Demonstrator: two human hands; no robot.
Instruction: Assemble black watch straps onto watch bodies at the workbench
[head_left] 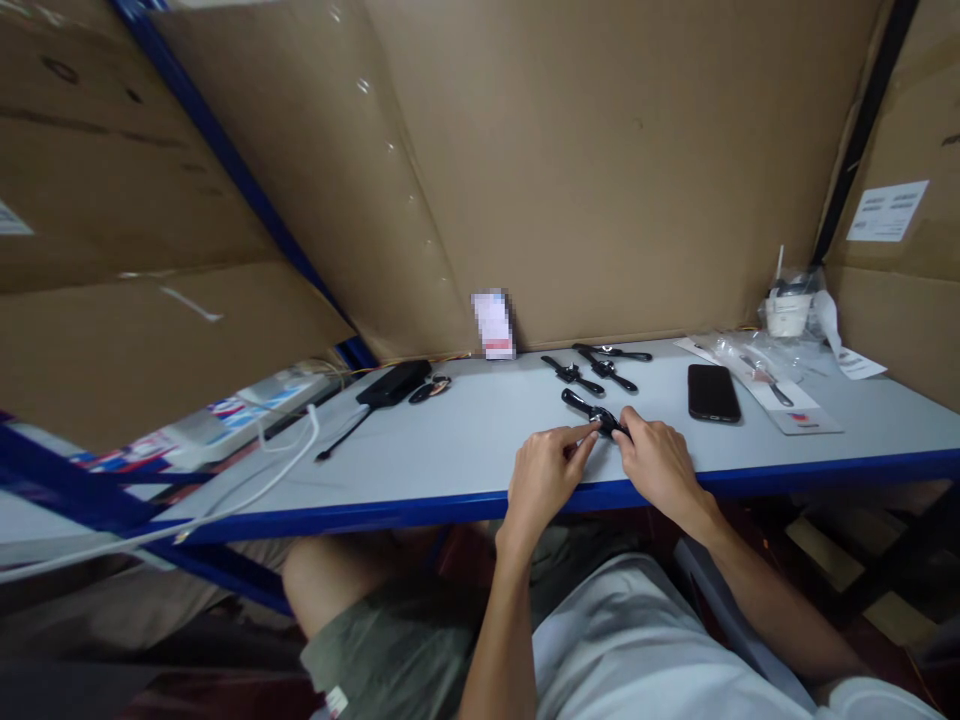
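A black wristwatch (590, 409) lies on the light grey table (465, 440) near its blue front edge. My left hand (545, 475) pinches at the watch's body with thumb and forefinger. My right hand (658, 462) is closed over the watch's near strap end. Three more black watches (600, 366) lie in a loose row just behind, toward the cardboard wall.
A black phone (713, 392) lies right of my hands. Clear plastic bags and printed sheets (757, 370) and a white cup (787, 312) sit at the far right. A black pouch (395, 381) and a white cable (285, 450) are at the left. Cardboard walls (600, 150) close in the back.
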